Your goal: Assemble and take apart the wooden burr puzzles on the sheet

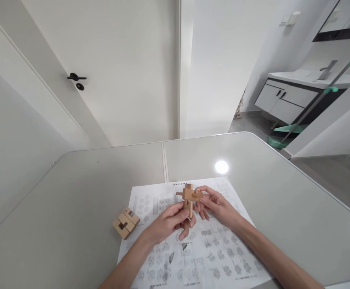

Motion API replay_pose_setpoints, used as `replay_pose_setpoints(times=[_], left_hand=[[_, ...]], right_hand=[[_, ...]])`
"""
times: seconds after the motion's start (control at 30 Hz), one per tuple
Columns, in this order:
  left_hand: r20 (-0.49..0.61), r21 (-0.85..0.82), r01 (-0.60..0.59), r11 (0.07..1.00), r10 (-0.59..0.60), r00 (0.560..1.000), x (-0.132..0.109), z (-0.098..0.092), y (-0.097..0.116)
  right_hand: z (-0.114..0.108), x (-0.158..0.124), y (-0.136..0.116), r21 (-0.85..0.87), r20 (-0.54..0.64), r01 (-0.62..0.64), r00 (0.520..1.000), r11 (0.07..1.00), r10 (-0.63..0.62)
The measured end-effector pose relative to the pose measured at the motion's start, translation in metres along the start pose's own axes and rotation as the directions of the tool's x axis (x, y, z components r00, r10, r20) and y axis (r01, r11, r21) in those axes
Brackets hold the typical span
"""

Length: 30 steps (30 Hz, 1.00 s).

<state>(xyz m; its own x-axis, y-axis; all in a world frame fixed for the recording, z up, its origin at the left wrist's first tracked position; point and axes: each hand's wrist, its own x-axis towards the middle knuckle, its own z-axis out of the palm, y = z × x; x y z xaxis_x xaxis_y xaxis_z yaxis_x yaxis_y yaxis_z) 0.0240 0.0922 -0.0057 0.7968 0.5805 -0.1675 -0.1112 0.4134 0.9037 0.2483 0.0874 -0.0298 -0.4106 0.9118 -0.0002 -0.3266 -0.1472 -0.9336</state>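
Observation:
Several interlocked wooden puzzle pieces (190, 195) form a cross shape held up over a printed sheet. My left hand (175, 218) pinches the lower, upright piece between thumb and fingers. At the right end of the crosswise piece, my right hand (215, 204) grips with thumb and index finger, its other fingers curled below. A thin peg sticks out on the left side of the cross. The printed instruction sheet (223, 277) lies flat under both hands, covered in small grey diagrams. To the left, a squarish wooden block puzzle (126, 223) with a dark notch rests partly on the sheet's edge.
The pale grey table (72, 192) has a seam across its top and rounded far corners. Beyond it stands a white door (127, 72) with a black handle (77, 77). A sink cabinet (292, 98) and a green-ended pole (319, 98) are at the right.

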Motion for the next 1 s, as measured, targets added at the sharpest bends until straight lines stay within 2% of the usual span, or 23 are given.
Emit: replay_pose_setpoints(times=[0.23, 0.5, 0.73, 1.0], left_hand=[[0.012, -0.034, 0.001, 0.999, -0.001, 1.0, -0.002, 0.0, 0.0], [0.001, -0.05, -0.016, 0.999, 0.016, 1.0, -0.002, 0.0, -0.003], [0.027, -0.043, -0.031, 0.999, 0.032, 0.999, -0.002, -0.003, -0.005], [0.011, -0.048, -0.034, 0.998, 0.035, 0.999, -0.001, -0.003, -0.004]], right_hand=[[-0.003, -0.003, -0.004, -0.128, 0.007, 0.036, 0.999, 0.991, -0.036], [-0.002, -0.004, -0.009, -0.133, 0.07, 0.008, 0.998, 0.991, 0.001], [-0.003, -0.005, -0.013, -0.209, 0.128, 0.058, 0.991, 0.976, -0.032], [-0.003, -0.002, -0.002, -0.064, 0.086, 0.014, 0.996, 0.998, -0.009]])
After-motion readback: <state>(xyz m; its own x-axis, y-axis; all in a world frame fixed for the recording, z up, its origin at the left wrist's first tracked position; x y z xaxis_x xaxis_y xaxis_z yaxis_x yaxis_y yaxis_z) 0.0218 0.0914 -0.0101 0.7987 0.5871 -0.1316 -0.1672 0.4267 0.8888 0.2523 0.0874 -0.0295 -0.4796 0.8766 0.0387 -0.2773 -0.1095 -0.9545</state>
